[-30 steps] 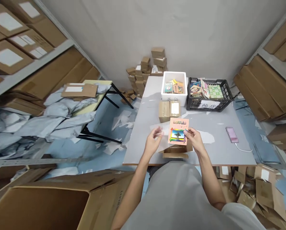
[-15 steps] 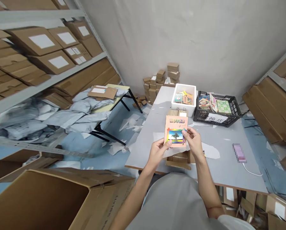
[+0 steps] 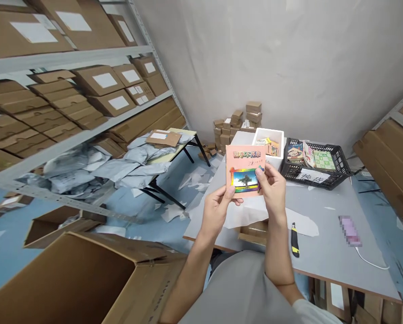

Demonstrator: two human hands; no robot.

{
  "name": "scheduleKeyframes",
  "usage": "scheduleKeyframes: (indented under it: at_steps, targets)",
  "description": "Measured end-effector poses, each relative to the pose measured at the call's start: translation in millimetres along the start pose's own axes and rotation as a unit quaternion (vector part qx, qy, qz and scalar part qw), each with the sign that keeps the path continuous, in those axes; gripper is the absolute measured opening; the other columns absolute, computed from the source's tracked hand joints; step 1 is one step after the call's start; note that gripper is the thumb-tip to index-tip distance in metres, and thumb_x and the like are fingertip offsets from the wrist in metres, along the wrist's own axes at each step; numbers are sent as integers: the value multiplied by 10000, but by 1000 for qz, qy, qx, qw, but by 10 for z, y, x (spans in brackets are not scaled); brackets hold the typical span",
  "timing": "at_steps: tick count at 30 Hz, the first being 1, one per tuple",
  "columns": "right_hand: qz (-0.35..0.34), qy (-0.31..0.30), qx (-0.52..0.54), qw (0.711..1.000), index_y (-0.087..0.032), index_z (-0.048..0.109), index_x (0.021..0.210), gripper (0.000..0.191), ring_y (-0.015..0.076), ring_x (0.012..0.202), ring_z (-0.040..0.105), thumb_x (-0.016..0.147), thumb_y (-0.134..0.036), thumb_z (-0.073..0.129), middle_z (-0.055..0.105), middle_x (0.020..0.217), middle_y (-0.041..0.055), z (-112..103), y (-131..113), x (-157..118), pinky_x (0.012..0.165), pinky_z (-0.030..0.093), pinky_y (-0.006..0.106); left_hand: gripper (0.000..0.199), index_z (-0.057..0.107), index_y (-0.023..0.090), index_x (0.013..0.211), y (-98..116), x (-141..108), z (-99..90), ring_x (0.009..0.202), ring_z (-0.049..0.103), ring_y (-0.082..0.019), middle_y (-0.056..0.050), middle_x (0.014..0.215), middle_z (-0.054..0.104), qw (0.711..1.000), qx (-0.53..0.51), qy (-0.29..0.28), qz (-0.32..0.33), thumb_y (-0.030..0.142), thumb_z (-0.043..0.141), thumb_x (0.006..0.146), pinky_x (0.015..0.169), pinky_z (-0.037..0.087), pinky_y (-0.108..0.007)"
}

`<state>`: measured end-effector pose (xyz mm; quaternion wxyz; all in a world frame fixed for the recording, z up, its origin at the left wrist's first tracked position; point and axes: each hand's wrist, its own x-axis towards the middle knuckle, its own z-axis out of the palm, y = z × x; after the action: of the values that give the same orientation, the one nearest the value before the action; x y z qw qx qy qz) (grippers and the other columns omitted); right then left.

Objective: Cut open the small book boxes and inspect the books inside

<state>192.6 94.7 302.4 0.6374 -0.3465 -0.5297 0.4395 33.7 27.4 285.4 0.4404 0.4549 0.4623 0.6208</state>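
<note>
Both hands hold up a pink book with a tree picture on its cover, above the grey table. My left hand grips its lower left corner, thumb on the front. On its right edge, my right hand pinches it with the thumb over the picture. Beneath the hands lie white paper and an open cardboard box. A black and yellow cutter rests right of my right forearm.
Behind the book stand a white bin and a black crate, both with books. A phone with a cable lies at the right. A large open carton stands lower left, near shelves of boxes.
The book has come up closer to the camera, held by both hands. The cutter now shows fully beside my right forearm. The view has shifted, so the surroundings sit further right and lower.
</note>
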Motion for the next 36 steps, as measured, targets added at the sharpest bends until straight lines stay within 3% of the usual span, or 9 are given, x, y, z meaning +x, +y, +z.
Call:
scheduleKeyframes:
  at_steps: [2,5,8,11,19,28,30,33,36]
  targets:
    - [-58,76,-89,991,-228,824,1275,353,263,1076,813,1053,-497,769,853,1184,111,35,-40,-108,967,702,455,516,840,175,899,-50,-10,-1,707,703,-187,-56,787,766,1000,-1,26,11,687,841,965,734,592,-301]
    - [-184,181,-235,937,-257,822,1297,235,271,1226,775,1103,-333,714,818,1256,114,100,-182,-314,1119,645,529,509,845,177,892,-78,-8,29,687,705,-178,-50,788,772,999,-10,43,12,682,861,949,731,607,-298]
    - [-243,132,-286,917,-285,814,1314,244,247,1202,782,1127,-227,669,810,1233,93,179,-326,-500,1091,665,490,524,858,168,913,-37,-3,74,685,713,-186,-60,809,791,999,-6,41,12,691,864,939,725,628,-313]
    - [-236,62,-293,925,-271,799,1363,274,243,1191,782,1133,-223,658,806,1252,100,244,-368,-587,1089,677,472,546,877,160,962,23,-19,115,743,746,-210,-75,881,826,999,2,39,7,705,863,930,756,655,-334]
    - [-192,20,-276,942,-303,795,1421,322,285,1274,749,1131,-273,659,783,1324,118,268,-276,-567,1130,657,500,554,899,186,1004,92,-108,174,972,802,-291,-88,952,844,998,14,57,4,731,857,916,918,689,-399]
    - [-169,1,-270,948,-272,797,1374,281,272,1297,754,1140,-325,650,762,1380,136,274,-224,-519,1110,677,459,475,882,199,930,184,-110,223,842,734,-227,-69,870,776,991,109,60,49,653,776,1018,796,621,-310]
    - [-155,3,-243,958,-262,785,1399,309,276,1307,760,1117,-361,705,761,1403,140,285,-209,-509,1107,689,453,389,884,209,928,157,-101,252,883,739,-227,-84,946,781,981,157,68,95,560,765,1047,804,623,-306]
    - [-130,37,-181,974,-250,786,1400,350,269,1270,789,1087,-401,749,785,1393,135,291,-146,-477,1068,718,429,204,893,231,1111,101,-100,299,1132,773,-277,-129,1195,800,956,217,72,182,392,803,1022,997,657,-372]
    - [-90,97,-126,983,-249,830,1286,299,264,1141,839,1082,-439,724,849,1263,113,231,-51,-398,1027,741,440,381,839,261,1363,70,-95,303,1326,751,-309,-156,1468,735,960,208,12,189,364,833,996,1100,668,-429]
